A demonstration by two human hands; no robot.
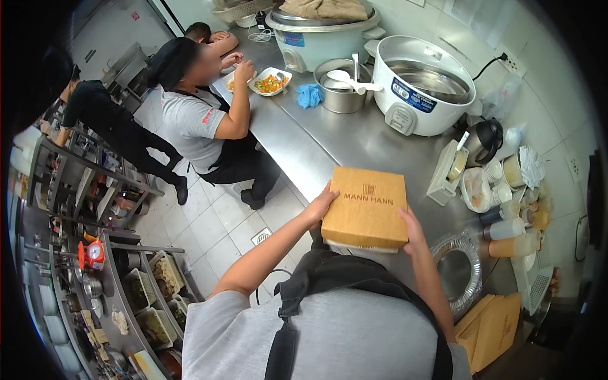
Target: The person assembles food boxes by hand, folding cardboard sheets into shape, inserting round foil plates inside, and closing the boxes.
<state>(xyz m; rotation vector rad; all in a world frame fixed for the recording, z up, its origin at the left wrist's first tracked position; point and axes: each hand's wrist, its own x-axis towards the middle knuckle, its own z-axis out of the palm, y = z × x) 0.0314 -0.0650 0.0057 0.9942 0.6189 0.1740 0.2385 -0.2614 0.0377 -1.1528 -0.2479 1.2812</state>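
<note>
Between my two hands is a closed brown cardboard takeaway box, held level at the near end of the steel counter. My left hand grips its left side, and my right hand presses against its right side with the fingers partly hidden. A white edge shows under the box; what it belongs to I cannot make out. To the right of my right hand lies a round foil tray. Closer to me, beside my right forearm, is another brown cardboard box, which looks folded or partly opened.
Along the steel counter stand a large white rice cooker, a metal pot with white scoops, and several sauce bottles. A co-worker sits at the counter's left with a plate of food. Shelves stand at the lower left.
</note>
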